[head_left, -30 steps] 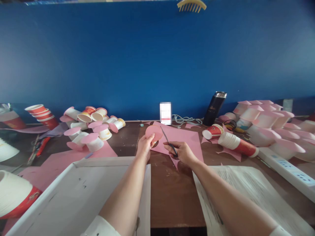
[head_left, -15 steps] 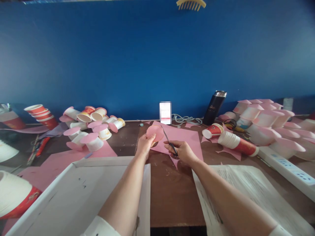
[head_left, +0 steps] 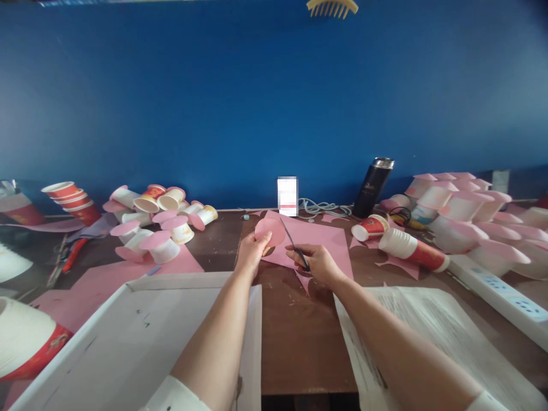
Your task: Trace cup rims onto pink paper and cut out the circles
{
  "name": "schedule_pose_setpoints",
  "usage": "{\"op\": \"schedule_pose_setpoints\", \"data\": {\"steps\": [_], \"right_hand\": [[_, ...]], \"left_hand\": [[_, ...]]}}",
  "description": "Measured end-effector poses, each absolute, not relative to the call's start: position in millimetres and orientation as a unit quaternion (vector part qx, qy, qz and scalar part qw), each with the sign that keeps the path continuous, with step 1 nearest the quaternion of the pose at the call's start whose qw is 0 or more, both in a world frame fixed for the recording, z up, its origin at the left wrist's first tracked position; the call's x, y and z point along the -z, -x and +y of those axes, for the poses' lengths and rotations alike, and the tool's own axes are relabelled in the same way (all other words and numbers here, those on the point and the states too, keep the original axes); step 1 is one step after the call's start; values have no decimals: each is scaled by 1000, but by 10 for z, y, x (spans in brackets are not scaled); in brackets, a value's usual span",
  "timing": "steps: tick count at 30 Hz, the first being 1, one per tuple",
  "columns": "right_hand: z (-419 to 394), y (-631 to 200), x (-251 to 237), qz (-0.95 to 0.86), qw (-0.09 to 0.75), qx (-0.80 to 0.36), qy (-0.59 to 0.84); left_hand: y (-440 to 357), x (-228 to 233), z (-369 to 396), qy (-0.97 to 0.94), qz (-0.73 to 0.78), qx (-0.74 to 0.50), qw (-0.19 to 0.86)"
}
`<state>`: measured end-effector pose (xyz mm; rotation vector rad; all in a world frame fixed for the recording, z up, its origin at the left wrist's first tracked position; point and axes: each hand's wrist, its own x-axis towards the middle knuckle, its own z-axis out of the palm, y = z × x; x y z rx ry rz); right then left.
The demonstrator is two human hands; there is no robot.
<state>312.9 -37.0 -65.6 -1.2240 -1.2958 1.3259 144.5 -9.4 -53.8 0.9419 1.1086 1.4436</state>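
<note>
In the head view, the left hand (head_left: 252,251) is holding up a round pink paper disc (head_left: 269,231), its fingers (head_left: 262,240) pinching the disc's near edge just above the brown wooden bench (head_left: 299,337). The right hand (head_left: 315,261) is gripping a pair of dark-handled scissors (head_left: 294,245), its fingers curled through and around the handles; the blades are pointing far and left, their tip reaching the right edge of the disc, and whether they are parted is too small to tell. Both hands are working over a flat pink paper sheet (head_left: 321,242) lying at the far middle of the bench, with pointed pink offcuts at its near edge.

On the near left a white shallow cardboard tray (head_left: 128,342) is lying under the left forearm, and on the near right a white printed paper sheet (head_left: 428,331) is sitting beside the right forearm. At the far left, tipped paper cups with pink disc lids (head_left: 162,225) are lying in a loose heap. At the far right, a black cylindrical flask (head_left: 373,187) is standing upright against the blue wall (head_left: 257,103), a sleeve of stacked red and white paper cups (head_left: 413,250) is lying on its side, and a white power strip (head_left: 500,297) is running along the right edge
</note>
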Motion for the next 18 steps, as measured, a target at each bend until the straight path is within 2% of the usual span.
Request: {"op": "schedule_pose_setpoints", "data": {"steps": [18], "right_hand": [[-384,-3112,631,-525,443,-525,502]], "left_hand": [[-1432,581,-74,-432,469,-596,487]]}}
